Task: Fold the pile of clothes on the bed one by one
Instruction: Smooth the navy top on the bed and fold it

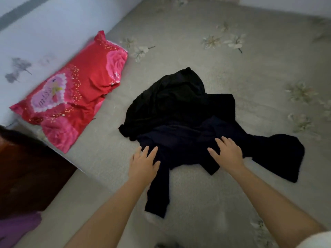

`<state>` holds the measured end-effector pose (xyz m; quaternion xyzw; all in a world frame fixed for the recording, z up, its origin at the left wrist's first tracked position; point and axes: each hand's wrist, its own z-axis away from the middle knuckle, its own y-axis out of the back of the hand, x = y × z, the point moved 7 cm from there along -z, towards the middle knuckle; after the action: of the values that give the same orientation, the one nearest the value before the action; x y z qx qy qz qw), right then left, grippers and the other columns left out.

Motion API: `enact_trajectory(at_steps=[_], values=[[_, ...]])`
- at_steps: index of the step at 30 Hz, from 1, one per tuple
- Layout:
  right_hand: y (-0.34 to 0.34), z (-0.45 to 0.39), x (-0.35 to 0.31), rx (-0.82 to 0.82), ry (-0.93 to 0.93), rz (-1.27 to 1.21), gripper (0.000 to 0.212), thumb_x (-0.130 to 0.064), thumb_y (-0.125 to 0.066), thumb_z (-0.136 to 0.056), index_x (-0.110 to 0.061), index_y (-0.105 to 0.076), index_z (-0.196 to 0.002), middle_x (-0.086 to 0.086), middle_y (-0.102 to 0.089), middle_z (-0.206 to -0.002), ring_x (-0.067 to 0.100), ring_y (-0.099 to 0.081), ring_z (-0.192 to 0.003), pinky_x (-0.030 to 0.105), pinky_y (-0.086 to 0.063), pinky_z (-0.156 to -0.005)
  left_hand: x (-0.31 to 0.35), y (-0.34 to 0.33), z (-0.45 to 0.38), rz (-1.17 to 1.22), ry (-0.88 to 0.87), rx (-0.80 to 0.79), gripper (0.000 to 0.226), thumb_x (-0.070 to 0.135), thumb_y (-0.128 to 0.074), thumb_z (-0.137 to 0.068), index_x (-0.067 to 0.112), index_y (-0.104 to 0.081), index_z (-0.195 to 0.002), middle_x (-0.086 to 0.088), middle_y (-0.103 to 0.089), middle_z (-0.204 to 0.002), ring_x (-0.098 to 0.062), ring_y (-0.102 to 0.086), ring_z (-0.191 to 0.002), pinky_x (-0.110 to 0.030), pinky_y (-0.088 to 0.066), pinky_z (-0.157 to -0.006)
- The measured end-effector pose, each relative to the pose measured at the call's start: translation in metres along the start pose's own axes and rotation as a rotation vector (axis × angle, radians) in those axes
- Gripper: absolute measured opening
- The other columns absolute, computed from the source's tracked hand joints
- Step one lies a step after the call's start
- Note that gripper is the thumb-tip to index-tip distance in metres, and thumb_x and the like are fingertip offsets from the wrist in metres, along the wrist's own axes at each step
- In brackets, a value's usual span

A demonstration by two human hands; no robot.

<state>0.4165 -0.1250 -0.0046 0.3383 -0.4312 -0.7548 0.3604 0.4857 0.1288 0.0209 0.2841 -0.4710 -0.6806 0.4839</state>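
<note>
A crumpled pile of dark clothes (180, 111) lies in the middle of the bed (232, 68). A black garment (172, 97) makes up its far part, and a dark navy garment (188, 138) lies on the near part, with a sleeve or leg (158, 192) trailing toward me. My left hand (144, 162) rests with straight fingers on the navy garment's left edge. My right hand (226, 153) lies flat with spread fingers on its middle. Neither hand grips any cloth.
A red and pink pillow (71, 97) lies at the bed's left side against the pale wall (44, 33). A dark wooden piece of furniture (26, 176) stands at the lower left, with purple cloth (18, 228) below it. The bedsheet is grey-beige with a flower print.
</note>
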Motion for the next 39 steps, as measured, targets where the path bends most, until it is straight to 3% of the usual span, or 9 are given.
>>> enact_trajectory(at_steps=[7,10,15,18,21,26,29,35,39], values=[[-0.028,-0.090,0.013,0.002,-0.079,-0.100,0.055,-0.051,-0.033,-0.094,-0.036,-0.020,-0.144,0.007,-0.001,-0.156,0.026,-0.001,-0.142,0.046,-0.021,-0.109,-0.002,-0.038,-0.127,0.052,-0.136,0.110,0.058,0.049,-0.035,-0.090,0.013,-0.045,-0.135,-0.020,-0.047,-0.136,-0.043,-0.038,-0.128,-0.052,-0.035,-0.102],[-0.051,-0.107,0.023,-0.011,-0.138,-0.059,0.049,-0.051,-0.026,-0.095,-0.035,-0.029,-0.142,0.009,-0.017,-0.152,0.029,-0.015,-0.137,0.045,-0.031,-0.102,0.009,-0.062,-0.165,0.122,-0.165,0.127,0.071,0.058,-0.024,-0.085,0.010,-0.050,-0.131,-0.022,-0.054,-0.128,-0.046,-0.046,-0.120,-0.060,-0.034,-0.097],[-0.060,-0.112,0.042,0.316,-0.083,-0.188,0.058,-0.046,-0.033,-0.094,0.003,-0.064,-0.088,0.021,-0.059,-0.088,0.032,-0.051,-0.089,0.034,-0.034,-0.078,0.024,-0.076,-0.193,0.183,-0.230,0.204,0.075,0.062,-0.031,-0.083,0.010,-0.043,-0.136,-0.022,-0.063,-0.096,-0.039,-0.057,-0.094,-0.051,-0.038,-0.089],[-0.039,-0.066,0.048,0.543,-0.036,-0.358,0.058,-0.032,-0.027,-0.091,0.006,-0.061,-0.065,0.019,-0.057,-0.062,0.021,-0.043,-0.066,0.028,-0.026,-0.063,0.029,-0.063,-0.183,0.295,-0.393,0.218,0.079,0.067,-0.033,-0.083,0.004,-0.048,-0.129,-0.018,-0.064,-0.075,-0.034,-0.061,-0.071,-0.047,-0.045,-0.076],[-0.044,-0.003,0.055,0.451,-0.107,-0.335,0.052,-0.038,-0.024,-0.089,-0.011,-0.041,-0.048,0.001,-0.043,-0.049,0.017,-0.041,-0.061,0.025,-0.018,-0.057,0.034,-0.058,-0.153,0.334,-0.589,0.091,0.101,0.080,-0.009,-0.077,0.005,-0.041,-0.135,-0.012,-0.060,-0.061,-0.029,-0.059,-0.056,-0.041,-0.048,-0.068],[-0.116,0.083,0.084,-0.317,-0.426,-0.166,0.046,-0.045,-0.025,-0.098,-0.015,-0.056,-0.113,0.011,-0.063,-0.100,0.028,-0.057,-0.101,0.032,-0.039,-0.072,0.048,-0.093,-0.093,-0.035,-0.744,-0.298,0.130,0.084,0.036,-0.035,0.017,0.012,-0.145,0.008,-0.047,-0.069,-0.014,-0.049,-0.065,-0.025,-0.030,-0.069],[-0.133,0.101,0.075,-0.507,-0.409,-0.124,0.047,-0.045,-0.029,-0.097,-0.014,-0.051,-0.126,0.010,-0.059,-0.122,0.026,-0.053,-0.112,0.031,-0.041,-0.087,0.050,-0.111,-0.072,-0.072,-0.790,-0.335,0.122,0.082,0.037,-0.039,0.016,0.021,-0.141,0.005,-0.052,-0.079,-0.016,-0.056,-0.078,-0.025,-0.033,-0.072],[-0.073,0.005,0.004,0.221,-0.058,-0.120,0.050,-0.045,-0.046,-0.088,-0.009,-0.060,-0.120,0.022,-0.057,-0.119,0.042,-0.052,-0.109,0.049,-0.047,-0.089,0.030,-0.089,-0.091,0.416,-0.494,-0.169,0.067,0.031,-0.049,-0.093,0.011,-0.013,-0.146,-0.006,-0.060,-0.101,-0.020,-0.050,-0.091,-0.029,-0.038,-0.080],[-0.108,-0.046,-0.051,-0.096,0.101,0.075,0.050,-0.050,-0.029,-0.095,-0.023,-0.049,-0.132,0.002,-0.033,-0.147,0.023,-0.015,-0.140,0.052,-0.003,-0.111,0.010,-0.099,-0.116,0.433,-0.298,-0.120,0.063,0.025,-0.050,-0.093,0.008,-0.020,-0.145,-0.015,-0.051,-0.129,-0.030,-0.050,-0.111,-0.038,-0.038,-0.094]])
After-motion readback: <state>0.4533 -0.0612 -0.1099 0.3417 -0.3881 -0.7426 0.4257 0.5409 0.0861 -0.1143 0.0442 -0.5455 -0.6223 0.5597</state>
